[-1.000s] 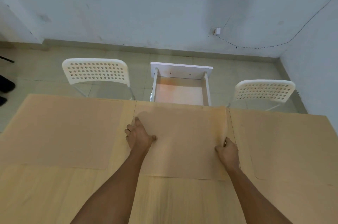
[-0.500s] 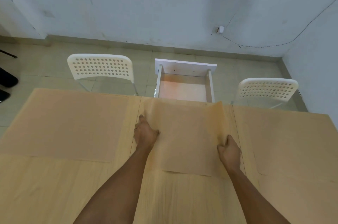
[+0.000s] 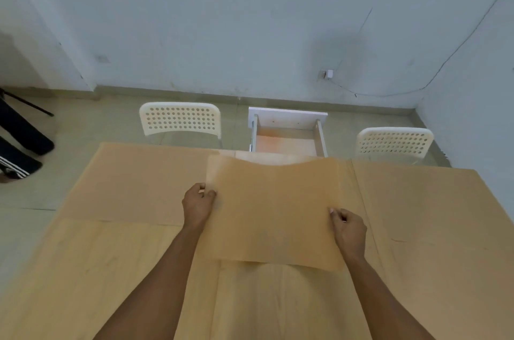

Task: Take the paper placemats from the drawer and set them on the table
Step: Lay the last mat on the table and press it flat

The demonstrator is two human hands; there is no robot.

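The left hand [image 3: 198, 204] pinches the left edge of the middle paper placemat [image 3: 275, 211], fingers curled round it; the right hand [image 3: 349, 228] has the same grip on the right edge. Between the two grips the sheet sags in the middle, its far edge dipping in a curve and its near edge lifted just off the tabletop [image 3: 111, 278]. It overlaps the right edge of the left placemat [image 3: 139, 181]; on the other side it comes close beside the right placemat [image 3: 422, 214], though whether the two touch is hard to tell, since paper and wood are nearly the same colour. That makes three placemats in all, two lying flat and one held. The bare near half of the tabletop lies open around the forearms. Beyond the far edge the white drawer [image 3: 288, 120] stands pulled out, its floor bare. Two white perforated chairs flank it: the left chair [image 3: 180, 118] and the right chair [image 3: 395, 142].
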